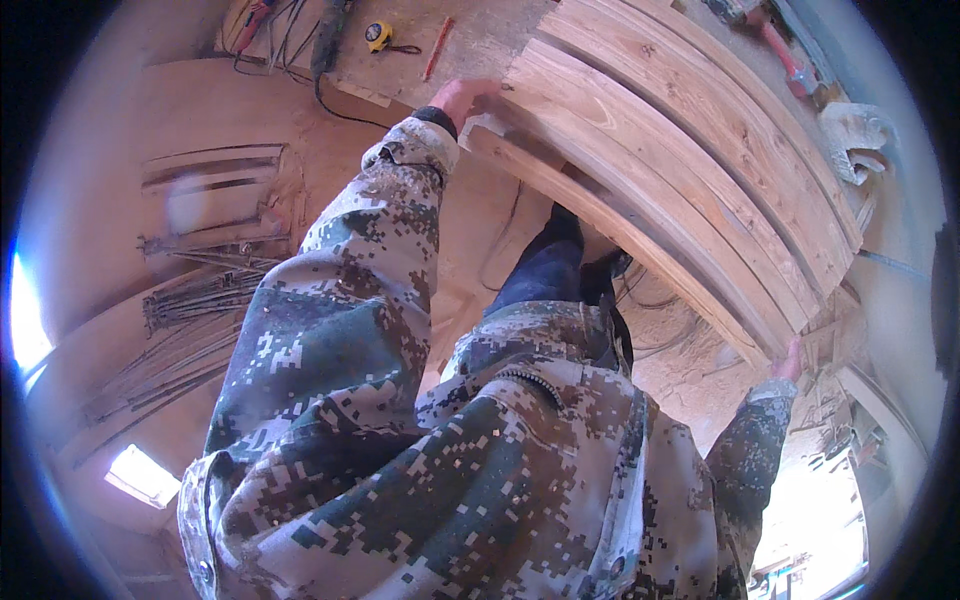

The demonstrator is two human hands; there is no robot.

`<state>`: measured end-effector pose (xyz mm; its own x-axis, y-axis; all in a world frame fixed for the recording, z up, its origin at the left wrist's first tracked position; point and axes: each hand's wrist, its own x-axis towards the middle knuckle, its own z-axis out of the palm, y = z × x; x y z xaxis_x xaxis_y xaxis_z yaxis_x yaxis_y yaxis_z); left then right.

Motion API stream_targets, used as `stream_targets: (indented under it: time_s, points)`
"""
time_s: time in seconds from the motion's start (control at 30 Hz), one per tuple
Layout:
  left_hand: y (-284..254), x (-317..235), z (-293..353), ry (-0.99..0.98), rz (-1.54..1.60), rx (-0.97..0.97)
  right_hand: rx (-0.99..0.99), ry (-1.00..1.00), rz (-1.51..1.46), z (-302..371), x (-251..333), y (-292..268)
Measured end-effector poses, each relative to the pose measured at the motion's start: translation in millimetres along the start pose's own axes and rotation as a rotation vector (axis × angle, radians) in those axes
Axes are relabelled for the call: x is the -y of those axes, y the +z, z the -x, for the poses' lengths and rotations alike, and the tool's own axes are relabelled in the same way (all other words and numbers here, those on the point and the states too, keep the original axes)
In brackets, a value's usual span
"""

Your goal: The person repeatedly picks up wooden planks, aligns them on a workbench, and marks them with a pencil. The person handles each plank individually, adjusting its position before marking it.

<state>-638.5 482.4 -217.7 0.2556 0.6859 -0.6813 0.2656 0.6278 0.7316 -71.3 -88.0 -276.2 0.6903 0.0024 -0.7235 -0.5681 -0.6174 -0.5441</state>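
Observation:
Several pale wooden planks [690,110] lie side by side on the workbench, running from upper left to lower right. My left hand [465,98] is closed at the left end of a wooden plank [640,170] on the side nearer me. At that plank's right end is my right hand [788,362], its fingers partly hidden by the wood. A thick wooden strip [610,215] runs along the near side, with a dark gap between it and the planks at the left. Both of my sleeves are dusty camouflage cloth.
A yellow tape measure [378,37], a red pencil-like stick [438,48] and a corded tool [328,40] lie on the bench at upper left. A red-handled tool [782,50] and a whitish crumpled cloth [853,138] are beyond the planks. Metal rods [205,300] are at left.

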Motion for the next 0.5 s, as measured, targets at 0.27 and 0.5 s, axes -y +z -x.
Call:
stream_targets:
  time_s: [0.27,0.5]
  points:
    - [-12.4,21.9,5.8,0.35,-0.949,0.123,0.13,-0.055,-0.175,4.9,-31.3,9.9]
    - [-23.7,81.8,17.2,0.064,-0.194,-0.116,0.169,-0.047,-0.076,28.9,-32.3,-4.9]
